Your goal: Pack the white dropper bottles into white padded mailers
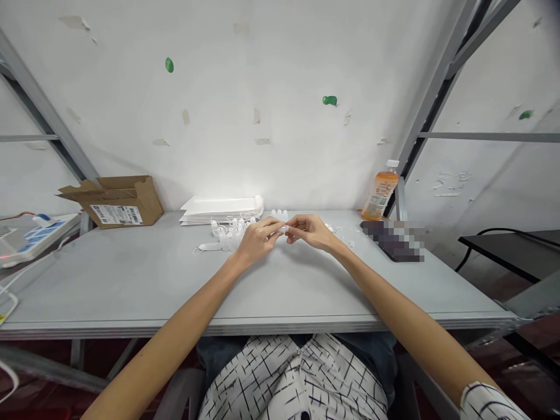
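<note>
Both hands meet above the middle of the grey table. Pinched between the fingers of my left hand (258, 240) and my right hand (311, 231) is a small white plastic piece (283, 228), too small to name more closely. Just left of and behind my left hand lies a pile of white plastic pieces with thin cords (230, 236), partly hidden by that hand. A few more white rounded pieces (279, 214) stand behind my fingers. Small white bits (345, 238) are scattered to the right of my right hand.
At the back lies a stack of flat white sheets or boxes (223, 209). An open cardboard box (120, 203) stands on the left of the table (131, 280). An orange drink bottle (381, 192) and a dark, partly blurred flat object (391, 242) are on the right.
</note>
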Tool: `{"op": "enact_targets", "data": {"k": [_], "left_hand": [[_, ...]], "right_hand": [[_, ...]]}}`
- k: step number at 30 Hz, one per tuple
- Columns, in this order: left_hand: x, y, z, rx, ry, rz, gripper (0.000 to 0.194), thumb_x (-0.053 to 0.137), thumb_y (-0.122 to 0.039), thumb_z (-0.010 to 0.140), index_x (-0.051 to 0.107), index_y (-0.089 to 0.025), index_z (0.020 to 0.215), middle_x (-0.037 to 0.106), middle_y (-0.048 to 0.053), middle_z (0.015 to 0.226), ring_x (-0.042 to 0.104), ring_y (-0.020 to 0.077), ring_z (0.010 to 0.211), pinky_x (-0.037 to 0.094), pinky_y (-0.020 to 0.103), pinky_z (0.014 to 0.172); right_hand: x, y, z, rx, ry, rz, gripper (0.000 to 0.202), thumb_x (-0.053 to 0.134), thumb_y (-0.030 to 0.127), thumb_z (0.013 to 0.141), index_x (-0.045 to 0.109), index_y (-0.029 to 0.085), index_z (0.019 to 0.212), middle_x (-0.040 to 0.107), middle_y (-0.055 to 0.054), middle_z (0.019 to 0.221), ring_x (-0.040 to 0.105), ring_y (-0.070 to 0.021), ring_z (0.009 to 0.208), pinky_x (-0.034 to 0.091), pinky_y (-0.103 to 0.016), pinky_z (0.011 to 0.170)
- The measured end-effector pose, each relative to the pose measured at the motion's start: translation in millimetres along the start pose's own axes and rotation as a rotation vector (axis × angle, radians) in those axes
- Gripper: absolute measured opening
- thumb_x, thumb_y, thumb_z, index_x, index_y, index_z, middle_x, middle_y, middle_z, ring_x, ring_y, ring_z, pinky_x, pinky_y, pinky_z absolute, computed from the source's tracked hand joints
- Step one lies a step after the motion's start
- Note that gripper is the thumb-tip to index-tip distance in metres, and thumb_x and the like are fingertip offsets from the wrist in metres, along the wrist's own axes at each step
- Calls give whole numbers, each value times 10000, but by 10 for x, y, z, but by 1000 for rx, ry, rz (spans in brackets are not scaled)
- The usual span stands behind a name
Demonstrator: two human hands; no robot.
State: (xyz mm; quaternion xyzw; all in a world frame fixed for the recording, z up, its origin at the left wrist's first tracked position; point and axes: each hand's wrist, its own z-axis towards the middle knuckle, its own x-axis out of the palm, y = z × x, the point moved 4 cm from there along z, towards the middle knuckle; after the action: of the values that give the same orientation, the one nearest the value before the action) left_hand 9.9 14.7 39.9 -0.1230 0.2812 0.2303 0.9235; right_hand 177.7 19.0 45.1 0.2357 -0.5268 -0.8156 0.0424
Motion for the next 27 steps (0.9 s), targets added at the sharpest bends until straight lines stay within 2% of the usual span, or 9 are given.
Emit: {"op": "enact_targets", "data": {"k": [5,11,16,21,27], "left_hand": [[42,-9,-35,97,19,91,229,501,-178,978,690,-188,1108,724,58,956,650,127,741,479,231,628],[30,-40,-29,111,-14,127,228,497,-187,981,681,-182,1117,728,57,940,643,128,727,468,228,600],[16,-18,20,-76,15,-12,219,547,-307,965,716,-179,1022,723,58,904,628,121,667,473,216,553],[-29,-11,84,-249,44,-161,290,542,-404,947,719,-176,922,727,58,859,633,143,691,468,216,529],[-66,-25,124,-426,165,-289,359,508,-458,928,682,-161,826,685,26,739,569,128,596,419,230,511]], "right_hand": [[-6,-26,6,32,10,51,361,755,485,777,686,138,849,698,-67,765,689,-180,659,578,-355,697],[-11,-28,18,67,17,180,368,800,471,725,681,137,822,678,-44,747,661,-155,633,595,-378,710],[-45,35,18,51,20,189,375,753,502,768,710,137,845,677,-43,749,668,-156,639,597,-373,711],[-44,88,3,80,106,192,392,719,530,799,721,139,830,693,-52,780,676,-153,640,596,-380,744],[-4,113,-31,131,200,190,344,709,480,814,720,137,795,697,-56,771,683,-164,664,595,-389,764]]}}
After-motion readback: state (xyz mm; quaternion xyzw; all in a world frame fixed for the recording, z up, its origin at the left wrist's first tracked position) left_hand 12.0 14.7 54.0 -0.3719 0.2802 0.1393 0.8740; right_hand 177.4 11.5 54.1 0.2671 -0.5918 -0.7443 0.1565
